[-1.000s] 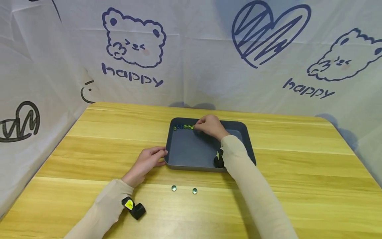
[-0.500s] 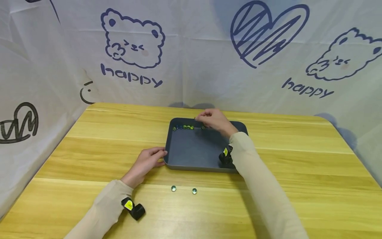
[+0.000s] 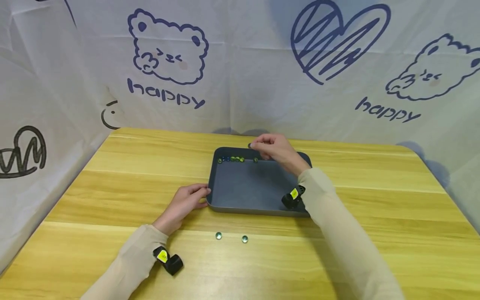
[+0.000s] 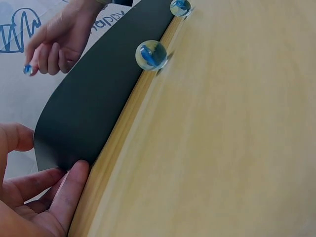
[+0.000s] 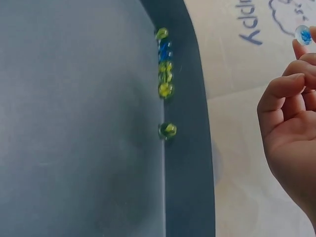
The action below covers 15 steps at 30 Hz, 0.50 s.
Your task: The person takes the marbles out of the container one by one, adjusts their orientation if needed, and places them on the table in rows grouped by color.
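Observation:
At the back of the dark grey tray (image 3: 247, 187), my right hand (image 3: 277, 150) pinches a clear marble with a blue swirl (image 5: 303, 35) between thumb and fingertips, raised above the far rim. Below it, a row of several green-yellow and blue marbles (image 5: 165, 74) lies along the tray's far wall. One green-yellow marble (image 5: 168, 130) sits a short gap to the right of that row. My left hand (image 3: 187, 200) holds the tray's left front corner, thumb at the rim and fingers against the outer wall in the left wrist view.
Two clear marbles with blue inside, a left one (image 3: 218, 236) and a right one (image 3: 245, 239), lie on the wooden table (image 3: 112, 187) in front of the tray. A white cloth (image 3: 255, 100) with drawings hangs behind the table's far edge.
My right hand has lifted from the end of the marble row and moved right, a marble in its fingertips. The separate green-yellow marble now shows. My left hand has stayed at the tray corner.

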{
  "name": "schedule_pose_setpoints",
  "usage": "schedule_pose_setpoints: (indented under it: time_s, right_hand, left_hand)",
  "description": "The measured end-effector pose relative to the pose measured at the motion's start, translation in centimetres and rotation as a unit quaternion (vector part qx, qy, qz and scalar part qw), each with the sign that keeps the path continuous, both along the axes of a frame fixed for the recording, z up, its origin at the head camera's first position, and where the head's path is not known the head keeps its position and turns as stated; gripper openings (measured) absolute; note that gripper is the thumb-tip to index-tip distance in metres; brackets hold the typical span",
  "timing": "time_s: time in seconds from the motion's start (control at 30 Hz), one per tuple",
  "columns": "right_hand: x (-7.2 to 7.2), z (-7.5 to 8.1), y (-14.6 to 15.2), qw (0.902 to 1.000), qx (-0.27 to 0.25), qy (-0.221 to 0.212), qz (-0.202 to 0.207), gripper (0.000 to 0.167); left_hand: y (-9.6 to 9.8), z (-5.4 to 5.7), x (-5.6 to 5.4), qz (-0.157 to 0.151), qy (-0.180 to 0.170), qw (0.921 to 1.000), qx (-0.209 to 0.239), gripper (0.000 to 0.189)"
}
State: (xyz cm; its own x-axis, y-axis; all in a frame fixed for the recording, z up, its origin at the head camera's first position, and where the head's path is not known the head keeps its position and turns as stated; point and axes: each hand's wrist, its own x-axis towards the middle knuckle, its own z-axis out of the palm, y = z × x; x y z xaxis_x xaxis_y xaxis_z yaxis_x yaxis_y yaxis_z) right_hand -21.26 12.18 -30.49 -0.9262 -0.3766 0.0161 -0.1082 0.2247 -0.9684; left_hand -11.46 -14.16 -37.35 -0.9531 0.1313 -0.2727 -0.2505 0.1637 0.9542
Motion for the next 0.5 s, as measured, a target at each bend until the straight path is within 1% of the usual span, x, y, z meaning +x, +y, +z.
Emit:
schedule_pose_setpoints:
  time_s: [0.17, 0.3, 0.4, 0.5]
  right_hand:
    - [1.0, 0.4, 0.0, 0.9994, -0.029, 0.006, 0.014, 0.013]
    - [2.0, 0.4, 0.1, 0.9983, -0.050, 0.009, 0.027, 0.012]
    - [2.9, 0.2, 0.3, 0.9978, -0.052, 0.016, 0.038, 0.014]
    - [3.9, -0.2, 0.7, 0.9975, -0.044, 0.018, 0.052, 0.018]
  left_hand:
    - [0.0, 0.3, 0.1, -0.002, 0.002, 1.0000, -0.002, 0.043]
    - [0.0, 0.3, 0.1, -0.004, 0.003, 1.0000, -0.002, 0.042]
    - [0.0, 0.2, 0.0, -0.008, 0.007, 0.9999, 0.000, 0.043]
    - [0.0, 0.1, 0.0, -0.001, 0.002, 1.0000, -0.003, 0.042]
